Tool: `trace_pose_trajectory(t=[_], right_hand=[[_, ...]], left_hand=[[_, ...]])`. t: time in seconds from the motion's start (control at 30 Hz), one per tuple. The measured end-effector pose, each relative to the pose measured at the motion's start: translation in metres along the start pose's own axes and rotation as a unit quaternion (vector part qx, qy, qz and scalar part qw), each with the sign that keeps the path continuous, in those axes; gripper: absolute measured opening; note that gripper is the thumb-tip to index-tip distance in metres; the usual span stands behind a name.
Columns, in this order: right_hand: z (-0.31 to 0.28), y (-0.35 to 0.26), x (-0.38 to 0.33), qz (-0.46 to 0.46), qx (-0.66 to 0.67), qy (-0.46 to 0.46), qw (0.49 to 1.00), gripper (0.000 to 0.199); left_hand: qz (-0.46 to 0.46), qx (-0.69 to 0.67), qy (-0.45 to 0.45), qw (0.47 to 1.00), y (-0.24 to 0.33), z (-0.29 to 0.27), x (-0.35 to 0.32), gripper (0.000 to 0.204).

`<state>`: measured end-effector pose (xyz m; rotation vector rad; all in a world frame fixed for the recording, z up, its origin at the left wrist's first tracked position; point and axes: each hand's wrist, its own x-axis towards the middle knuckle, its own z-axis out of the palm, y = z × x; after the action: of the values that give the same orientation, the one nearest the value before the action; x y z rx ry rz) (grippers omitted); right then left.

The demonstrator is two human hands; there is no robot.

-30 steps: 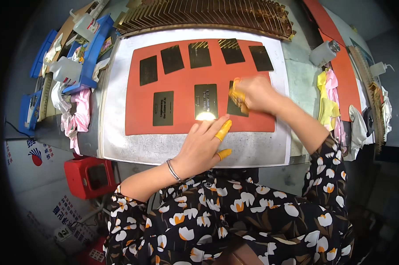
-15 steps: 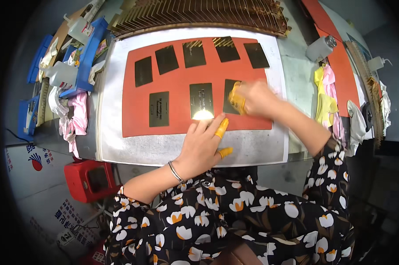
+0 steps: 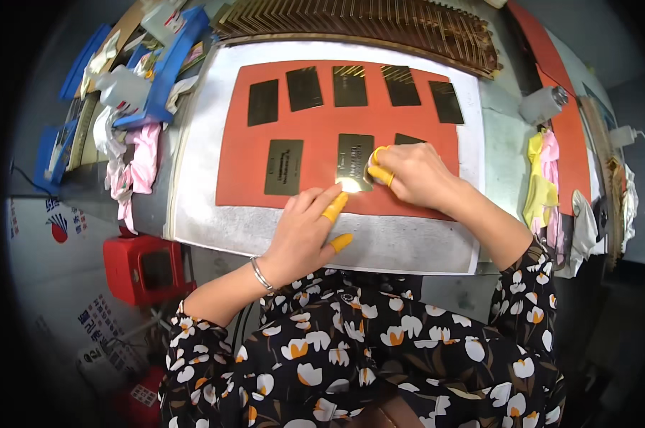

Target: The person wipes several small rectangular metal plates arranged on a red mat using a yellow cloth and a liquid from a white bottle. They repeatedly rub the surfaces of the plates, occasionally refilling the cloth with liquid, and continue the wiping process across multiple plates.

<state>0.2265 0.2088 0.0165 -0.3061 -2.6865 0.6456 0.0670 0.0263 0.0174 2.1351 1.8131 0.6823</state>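
On a red-orange mat (image 3: pixel 315 128), dark, shiny metal cards lie in two rows. My left hand (image 3: pixel 301 227), fingers stretched out, has its fingertips at the lower edge of the middle card (image 3: pixel 354 153) of the near row, where a bright glare shows. My right hand (image 3: pixel 419 175) is closed just right of that card, with a small white wad peeping out between its fingers. Yellow finger cots cover some fingers of both hands. Behind the right hand, another card (image 3: pixel 408 139) is mostly hidden. The near-row card at left (image 3: pixel 284 167) bears fine lettering.
A slotted brown rack (image 3: pixel 358 32) spans the table's far side. At left stand a blue tray (image 3: pixel 167 68), a white bottle (image 3: pixel 123 89) and pink cloth (image 3: pixel 145 157). A grey bottle (image 3: pixel 544 105) and yellow cloth (image 3: pixel 539 182) are at right. A red stool (image 3: pixel 143 271) stands below left.
My right hand has moved off the right-hand near card, toward the middle card. My left hand stays at the middle card's lower edge. The whole view has shifted slightly.
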Motion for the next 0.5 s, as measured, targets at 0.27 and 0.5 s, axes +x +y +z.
trace_pose_trajectory(t=[0.27,0.5], right_hand=[[0.021,0.015,0.048,0.015,-0.059,-0.050,0.997,0.005],[0.022,0.012,0.057,0.021,-0.079,-0.067,0.994,0.006]], left_hand=[[0.019,0.026,0.007,0.999,-0.003,0.004,-0.005,0.058],[0.026,-0.033,0.016,0.999,-0.003,0.006,-0.013,0.054]])
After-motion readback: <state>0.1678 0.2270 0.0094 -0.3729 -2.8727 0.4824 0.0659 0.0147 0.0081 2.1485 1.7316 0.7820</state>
